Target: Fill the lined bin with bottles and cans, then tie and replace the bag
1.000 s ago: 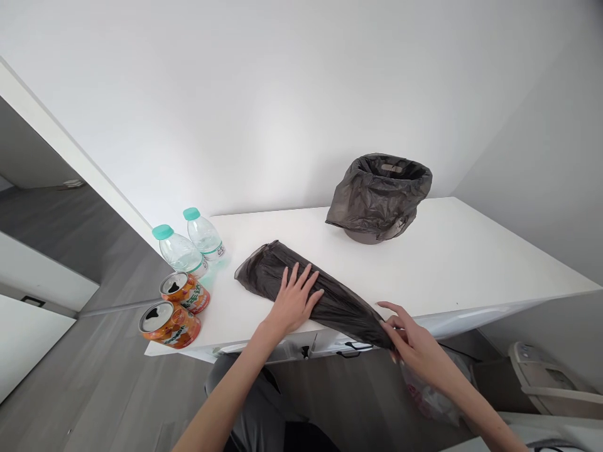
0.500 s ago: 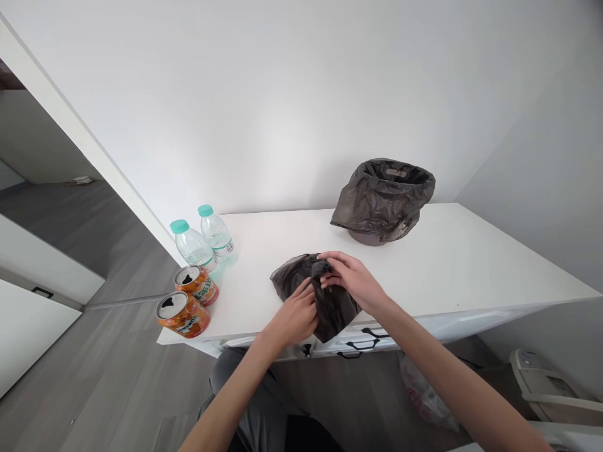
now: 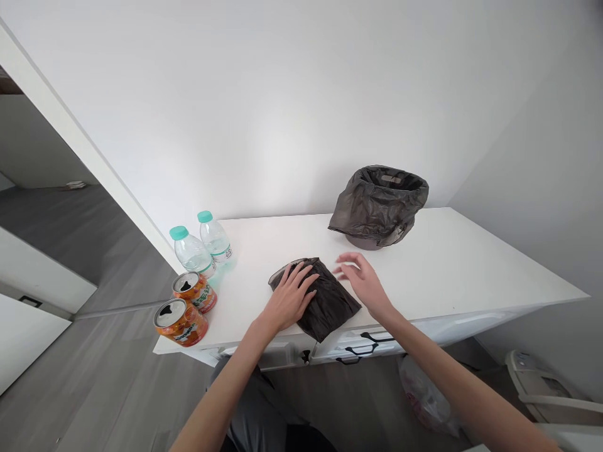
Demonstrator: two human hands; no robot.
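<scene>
A black plastic bag point(image 3: 330, 304) lies flattened on the white cabinet top point(image 3: 254, 242), one corner hanging over the front edge. My left hand point(image 3: 293, 295) rests on its left part, palm down with fingers spread. Just right of the bag hovers my right hand point(image 3: 360, 282), its fingers apart and slightly curled, holding nothing. Farther back, a bin point(image 3: 365, 243) is lined with another black plastic bag point(image 3: 377, 204), whose mouth gapes and whose edge drapes over the rim. Most of the bin is hidden under that bag.
At the left end stand two clear bottles with green caps point(image 3: 193, 251) point(image 3: 215, 238) and two opened orange drink cans point(image 3: 181, 323) point(image 3: 195, 292). Black drawer handles point(image 3: 362, 348) line the cabinet front. On the floor at right sits a filled clear plastic bag point(image 3: 426, 398).
Both hands have let go of the pinched part of the bag. It now lies flatter under my left hand, while my right hand has lifted off to the right.
</scene>
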